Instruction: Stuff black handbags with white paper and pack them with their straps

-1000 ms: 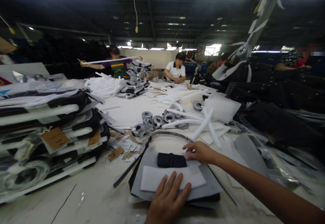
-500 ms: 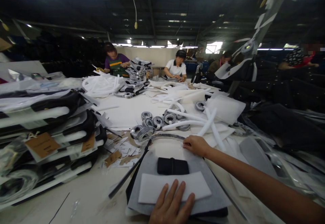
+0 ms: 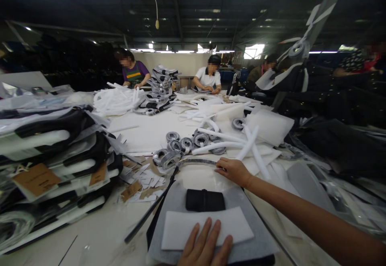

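A dark flat bag [image 3: 251,260] lies in front of me under a grey-white sheet [image 3: 177,197]. My left hand [image 3: 206,244] rests flat, fingers spread, on a white foam rectangle [image 3: 177,226] over the bag's lower part. Above the foam sits a black flap-like piece with a narrow band [image 3: 205,200]. My right hand [image 3: 230,170] reaches in from the right, its fingers closed around the right side of the arched, plastic-wrapped handle [image 3: 196,161] at the bag's top. From the handle's left side a dark strip [image 3: 147,219] hangs out over the table.
Stacked wrapped bags with brown tags [image 3: 36,179] stand at left. Several coiled straps [image 3: 200,139], white foam rods [image 3: 218,148] and paper scraps [image 3: 147,179] lie beyond the bag. Thin sheets [image 3: 307,185] are at right. Co-workers [image 3: 208,77] work across the table.
My hands stay on the foam and the handle, nearly unmoved. The view has shifted slightly. The co-worker at the far left has lowered a hand toward the table.
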{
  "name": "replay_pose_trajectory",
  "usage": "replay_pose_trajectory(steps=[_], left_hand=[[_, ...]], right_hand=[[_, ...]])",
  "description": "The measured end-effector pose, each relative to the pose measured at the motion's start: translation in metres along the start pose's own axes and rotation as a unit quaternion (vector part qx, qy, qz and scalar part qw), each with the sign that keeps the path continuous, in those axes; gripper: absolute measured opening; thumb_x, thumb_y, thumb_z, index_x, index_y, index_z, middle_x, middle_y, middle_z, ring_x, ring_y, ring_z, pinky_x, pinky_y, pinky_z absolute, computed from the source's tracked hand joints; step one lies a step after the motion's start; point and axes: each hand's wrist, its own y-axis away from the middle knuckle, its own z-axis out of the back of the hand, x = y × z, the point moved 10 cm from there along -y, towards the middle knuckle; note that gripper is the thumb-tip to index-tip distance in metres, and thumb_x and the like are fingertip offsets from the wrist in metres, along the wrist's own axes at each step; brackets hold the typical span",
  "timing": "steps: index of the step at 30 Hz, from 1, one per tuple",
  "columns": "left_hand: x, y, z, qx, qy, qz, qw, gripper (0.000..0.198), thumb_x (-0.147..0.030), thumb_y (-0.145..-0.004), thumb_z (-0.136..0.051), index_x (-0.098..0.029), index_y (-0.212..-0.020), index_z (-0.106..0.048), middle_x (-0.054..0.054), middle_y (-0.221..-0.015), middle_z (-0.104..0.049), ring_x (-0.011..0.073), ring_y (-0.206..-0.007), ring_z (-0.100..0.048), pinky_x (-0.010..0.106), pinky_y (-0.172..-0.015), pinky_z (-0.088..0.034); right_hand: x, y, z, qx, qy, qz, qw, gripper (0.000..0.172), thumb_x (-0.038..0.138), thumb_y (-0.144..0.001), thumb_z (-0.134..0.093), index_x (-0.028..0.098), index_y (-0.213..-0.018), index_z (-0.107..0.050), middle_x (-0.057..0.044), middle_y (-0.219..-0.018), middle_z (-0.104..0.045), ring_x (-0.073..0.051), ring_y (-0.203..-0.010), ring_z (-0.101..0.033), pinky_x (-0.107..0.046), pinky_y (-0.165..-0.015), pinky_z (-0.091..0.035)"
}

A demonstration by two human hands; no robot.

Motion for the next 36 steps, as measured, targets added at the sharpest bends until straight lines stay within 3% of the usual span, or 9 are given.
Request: replay_pose_trajectory(steps=[3,7,12,18,23,25,29,36], left_hand=[[0.000,0.000,0.000,-0.001,0.000,0.002,1.000,0.032,-0.025,-0.102,-0.044,-0.036,-0.117,-0.071,-0.001,-0.119,-0.073,0.0180,-0.114,-0.067,0.039,-0.119,-0.034],[0.001,-0.001,0.001,-0.007,0.006,0.006,1.000,0.029,-0.026,-0.101,-0.047,-0.035,-0.117,-0.071,-0.002,-0.118,-0.073,0.0181,-0.118,-0.064,0.038,-0.118,-0.035],[0.001,0.000,0.001,-0.016,0.005,0.008,1.000,0.028,-0.027,-0.101,-0.048,-0.035,-0.117,-0.071,-0.002,-0.122,-0.071,0.0180,-0.120,-0.063,0.037,-0.118,-0.036],[-0.001,0.002,0.000,-0.020,0.004,0.009,1.000,0.026,-0.029,-0.101,-0.050,-0.035,-0.113,-0.072,-0.002,-0.119,-0.073,0.0182,-0.119,-0.064,0.038,-0.118,-0.036],[0.000,0.000,0.002,-0.013,0.002,0.007,1.000,0.026,-0.028,-0.101,-0.051,-0.034,-0.117,-0.070,-0.001,-0.123,-0.071,0.0191,-0.122,-0.062,0.039,-0.118,-0.035],[-0.001,-0.005,0.002,0.019,-0.007,-0.016,1.000,0.027,-0.027,-0.100,-0.051,-0.033,-0.120,-0.069,0.000,-0.123,-0.071,0.0192,-0.122,-0.062,0.040,-0.120,-0.032],[-0.003,-0.016,0.004,0.102,-0.017,-0.084,0.991,0.030,-0.025,-0.102,-0.048,-0.033,-0.123,-0.067,0.000,-0.121,-0.072,0.0177,-0.117,-0.065,0.041,-0.123,-0.025],[-0.002,-0.018,0.004,0.178,-0.023,-0.122,0.976,0.036,-0.024,-0.103,-0.043,-0.029,-0.134,-0.060,0.003,-0.131,-0.066,0.0199,-0.123,-0.062,0.042,-0.124,-0.020]], right_hand=[[0.002,0.006,0.007,0.006,-0.055,-0.020,0.998,0.015,0.035,-0.089,-0.063,0.021,-0.094,-0.065,-0.005,-0.095,-0.072,-0.018,-0.078,-0.065,-0.029,-0.075,-0.046],[-0.003,0.010,0.000,0.044,-0.148,-0.071,0.985,0.013,0.031,-0.088,-0.061,0.020,-0.095,-0.063,0.000,-0.068,-0.071,-0.016,-0.061,-0.068,-0.026,-0.061,-0.051],[-0.007,0.009,-0.007,0.092,-0.227,-0.110,0.963,0.029,0.037,-0.087,-0.059,0.014,-0.104,-0.069,-0.006,-0.076,-0.076,-0.018,-0.067,-0.073,-0.024,-0.055,-0.056],[-0.006,0.008,-0.003,0.116,-0.223,-0.112,0.961,0.032,0.038,-0.086,-0.058,0.014,-0.093,-0.077,-0.006,-0.079,-0.077,-0.018,-0.065,-0.073,-0.025,-0.058,-0.058],[0.005,0.012,0.008,0.076,-0.153,-0.089,0.981,0.029,0.039,-0.088,-0.059,0.020,-0.090,-0.080,-0.004,-0.072,-0.077,-0.020,-0.065,-0.072,-0.028,-0.064,-0.055],[0.012,0.019,0.016,0.050,-0.116,-0.075,0.989,0.025,0.040,-0.088,-0.061,0.025,-0.093,-0.080,-0.003,-0.074,-0.078,-0.022,-0.073,-0.073,-0.032,-0.073,-0.054],[0.027,0.044,0.027,0.008,-0.061,-0.059,0.996,0.021,0.038,-0.089,-0.062,0.030,-0.097,-0.080,-0.003,-0.100,-0.078,-0.028,-0.097,-0.072,-0.038,-0.088,-0.051],[0.057,0.095,0.032,0.001,-0.003,-0.008,1.000,0.023,0.030,-0.092,-0.057,0.033,-0.102,-0.078,0.001,-0.104,-0.078,-0.025,-0.094,-0.073,-0.034,-0.085,-0.054]])
